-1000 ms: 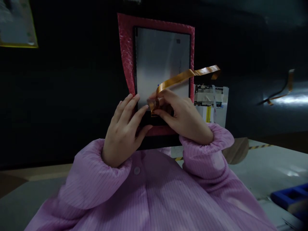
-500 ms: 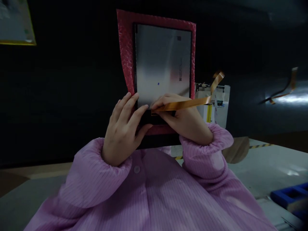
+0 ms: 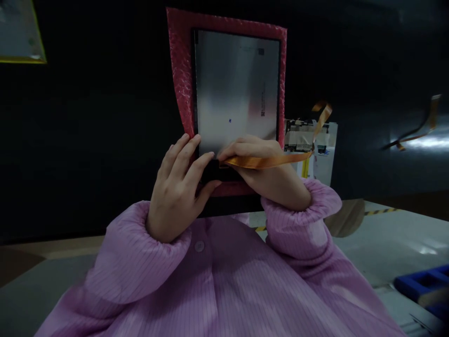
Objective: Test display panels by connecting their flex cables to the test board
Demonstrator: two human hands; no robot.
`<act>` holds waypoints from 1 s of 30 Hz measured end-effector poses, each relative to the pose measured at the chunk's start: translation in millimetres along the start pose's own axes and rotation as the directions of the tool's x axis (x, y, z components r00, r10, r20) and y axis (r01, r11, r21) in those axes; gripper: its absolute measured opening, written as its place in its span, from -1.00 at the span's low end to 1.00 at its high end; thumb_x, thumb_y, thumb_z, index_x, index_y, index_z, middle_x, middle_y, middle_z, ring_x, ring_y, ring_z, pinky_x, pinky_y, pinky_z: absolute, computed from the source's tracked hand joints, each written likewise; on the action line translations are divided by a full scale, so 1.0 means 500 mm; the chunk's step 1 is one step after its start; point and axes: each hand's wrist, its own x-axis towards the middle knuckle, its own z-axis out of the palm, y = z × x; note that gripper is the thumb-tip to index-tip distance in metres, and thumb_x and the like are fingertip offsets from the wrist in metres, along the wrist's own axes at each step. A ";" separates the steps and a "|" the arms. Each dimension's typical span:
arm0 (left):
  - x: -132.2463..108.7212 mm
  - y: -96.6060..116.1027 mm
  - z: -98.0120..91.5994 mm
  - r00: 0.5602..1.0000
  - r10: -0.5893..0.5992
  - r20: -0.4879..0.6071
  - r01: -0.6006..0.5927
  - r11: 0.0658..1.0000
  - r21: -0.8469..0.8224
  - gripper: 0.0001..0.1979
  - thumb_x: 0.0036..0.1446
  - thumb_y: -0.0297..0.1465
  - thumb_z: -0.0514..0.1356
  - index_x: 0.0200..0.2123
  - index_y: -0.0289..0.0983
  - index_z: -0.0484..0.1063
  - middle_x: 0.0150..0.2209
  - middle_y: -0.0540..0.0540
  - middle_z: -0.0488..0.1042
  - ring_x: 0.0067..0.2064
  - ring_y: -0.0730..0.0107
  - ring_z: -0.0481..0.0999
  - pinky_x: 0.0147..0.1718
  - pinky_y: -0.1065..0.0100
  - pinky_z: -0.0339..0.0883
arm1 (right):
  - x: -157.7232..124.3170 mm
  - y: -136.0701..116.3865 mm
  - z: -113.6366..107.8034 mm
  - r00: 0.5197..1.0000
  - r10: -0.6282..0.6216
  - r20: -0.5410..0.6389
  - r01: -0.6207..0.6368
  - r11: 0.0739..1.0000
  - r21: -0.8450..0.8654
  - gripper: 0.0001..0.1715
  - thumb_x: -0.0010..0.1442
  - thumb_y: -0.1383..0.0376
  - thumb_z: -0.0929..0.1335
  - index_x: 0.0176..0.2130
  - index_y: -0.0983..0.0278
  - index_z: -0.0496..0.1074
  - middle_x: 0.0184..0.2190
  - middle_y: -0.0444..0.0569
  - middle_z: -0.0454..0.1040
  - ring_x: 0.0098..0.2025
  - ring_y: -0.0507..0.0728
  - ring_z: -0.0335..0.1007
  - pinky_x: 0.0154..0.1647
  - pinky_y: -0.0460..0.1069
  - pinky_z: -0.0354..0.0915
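Note:
A flat display panel (image 3: 235,89) with a silvery back lies on a pink bubble-wrap sheet (image 3: 180,70) on the black table. At its lower left edge rests my left hand (image 3: 178,187), fingers spread, the fingertips touching the panel's edge. My right hand (image 3: 266,159) lies over the panel's lower right part. Its thumb and index finger pinch the end of an orange flex cable (image 3: 270,162) against the panel's dark lower strip. From there the cable runs right and curls up beyond the wrist. The pinched cable end is partly hidden by the fingers.
Right of the wrap lies an opened device with a circuit board (image 3: 305,135) and yellow tape. Another flex cable (image 3: 417,128) lies farther right on the black table (image 3: 87,140). A yellow-edged panel (image 3: 21,32) is at the upper left. A round stool seat (image 3: 347,217) and blue frame (image 3: 421,283) stand below.
The flex cable's middle has sagged slightly, and its loose end has shifted a little right. Both hands keep nearly the same places; the view has moved slightly.

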 end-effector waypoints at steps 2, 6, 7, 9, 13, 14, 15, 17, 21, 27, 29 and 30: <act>-0.002 0.002 0.000 1.000 0.003 -0.003 -0.003 1.000 0.021 -0.55 0.22 -0.30 0.27 0.16 -0.18 0.30 0.29 -0.28 0.29 0.36 -0.07 0.23 0.27 -0.15 0.25 | 0.001 0.000 0.000 1.000 0.002 -0.005 -0.002 1.000 0.011 -0.75 0.24 0.55 0.32 -0.27 0.24 0.50 -0.23 -0.04 0.57 -0.13 0.14 0.46 -0.03 0.06 0.36; -0.012 0.009 0.004 0.990 0.086 -0.111 -0.068 0.986 0.151 -0.65 0.19 -0.34 0.30 0.05 -0.19 0.42 0.19 -0.25 0.38 0.27 -0.06 0.35 0.24 -0.15 0.29 | 0.000 0.000 0.002 1.000 -0.005 -0.013 0.005 1.000 0.007 -0.75 0.24 0.55 0.31 -0.26 0.26 0.50 -0.23 -0.06 0.57 -0.13 0.12 0.46 -0.03 0.04 0.37; -0.015 0.011 0.006 0.985 0.116 -0.130 -0.094 0.982 0.167 -0.69 0.19 -0.38 0.29 0.02 -0.19 0.44 0.14 -0.22 0.42 0.22 -0.01 0.41 0.20 -0.11 0.34 | 0.000 0.000 0.002 1.000 0.001 -0.013 -0.001 1.000 0.000 -0.75 0.24 0.54 0.30 -0.26 0.25 0.50 -0.23 -0.07 0.57 -0.13 0.12 0.47 -0.03 0.04 0.37; -0.019 0.014 0.011 0.979 0.157 -0.130 -0.134 0.976 0.171 -0.71 0.21 -0.46 0.26 0.01 -0.19 0.47 0.04 -0.17 0.48 0.11 0.11 0.49 0.11 0.03 0.45 | -0.001 -0.001 0.003 1.000 0.013 -0.009 -0.014 1.000 -0.013 -0.74 0.25 0.52 0.29 -0.26 0.24 0.51 -0.23 -0.08 0.57 -0.13 0.12 0.47 -0.02 0.04 0.38; -0.020 0.016 0.015 0.976 0.195 -0.100 -0.171 0.963 0.210 -0.67 0.21 -0.52 0.23 0.03 -0.20 0.50 -0.01 -0.18 0.50 0.04 0.17 0.50 0.00 0.18 0.51 | -0.001 -0.003 0.001 0.999 0.033 0.006 -0.032 0.999 -0.017 -0.74 0.26 0.51 0.29 -0.27 0.22 0.50 -0.24 -0.09 0.57 -0.12 0.12 0.47 0.00 0.04 0.38; -0.019 0.017 0.015 0.973 0.207 -0.100 -0.180 0.958 0.222 -0.67 0.20 -0.53 0.24 0.03 -0.21 0.50 -0.02 -0.18 0.50 0.03 0.18 0.50 0.00 0.20 0.51 | 0.000 -0.004 0.001 0.999 0.034 0.009 -0.034 0.999 -0.016 -0.74 0.26 0.51 0.29 -0.27 0.22 0.50 -0.24 -0.09 0.57 -0.12 0.11 0.47 0.00 0.03 0.38; -0.018 0.018 0.015 0.971 0.216 -0.101 -0.188 0.955 0.231 -0.67 0.19 -0.53 0.25 0.03 -0.23 0.51 -0.03 -0.19 0.50 0.02 0.19 0.50 0.00 0.22 0.51 | 0.000 -0.004 0.000 0.999 0.032 0.010 -0.032 0.999 -0.015 -0.75 0.26 0.51 0.29 -0.28 0.22 0.50 -0.24 -0.09 0.57 -0.12 0.11 0.47 -0.01 0.03 0.38; -0.015 0.019 0.013 0.968 0.231 -0.102 -0.200 0.948 0.246 -0.66 0.16 -0.55 0.27 0.02 -0.26 0.52 -0.04 -0.21 0.50 0.01 0.18 0.50 0.00 0.24 0.51 | 0.001 -0.005 0.000 1.000 0.020 0.004 -0.020 1.000 -0.015 -0.76 0.26 0.52 0.30 -0.28 0.23 0.49 -0.24 -0.09 0.57 -0.13 0.11 0.48 -0.02 0.01 0.38; -0.013 0.020 0.011 0.965 0.247 -0.087 -0.216 0.937 0.275 -0.68 0.18 -0.54 0.26 0.02 -0.27 0.52 -0.04 -0.22 0.50 0.00 0.18 0.51 -0.03 0.24 0.53 | 0.001 -0.004 0.000 1.000 0.016 0.002 -0.016 0.999 -0.029 -0.75 0.27 0.51 0.30 -0.27 0.23 0.49 -0.24 -0.10 0.57 -0.13 0.09 0.48 -0.02 0.01 0.38; -0.018 0.019 0.012 0.972 0.229 -0.049 -0.206 0.935 0.290 -0.64 0.24 -0.53 0.20 0.09 -0.23 0.47 0.01 -0.20 0.48 0.04 0.21 0.50 0.02 0.21 0.51 | 0.001 -0.003 0.000 0.999 0.039 0.008 -0.038 0.999 -0.024 -0.75 0.27 0.50 0.29 -0.27 0.20 0.49 -0.23 -0.11 0.58 -0.12 0.11 0.48 0.00 0.03 0.39; -0.019 0.018 0.013 0.973 0.224 -0.050 -0.201 0.939 0.279 -0.63 0.24 -0.53 0.19 0.10 -0.23 0.46 0.02 -0.20 0.48 0.04 0.20 0.49 0.03 0.21 0.51 | 0.001 -0.003 0.000 0.999 0.038 0.007 -0.038 0.999 -0.021 -0.74 0.27 0.50 0.29 -0.28 0.19 0.49 -0.23 -0.11 0.58 -0.12 0.11 0.48 0.00 0.03 0.39; -0.020 0.018 0.013 0.973 0.224 -0.050 -0.202 0.940 0.274 -0.63 0.23 -0.54 0.19 0.10 -0.23 0.46 0.02 -0.20 0.49 0.04 0.19 0.49 0.03 0.21 0.51 | 0.001 -0.003 0.000 0.999 0.039 0.008 -0.039 0.999 -0.019 -0.74 0.27 0.50 0.29 -0.28 0.18 0.49 -0.23 -0.12 0.58 -0.12 0.10 0.48 0.00 0.03 0.39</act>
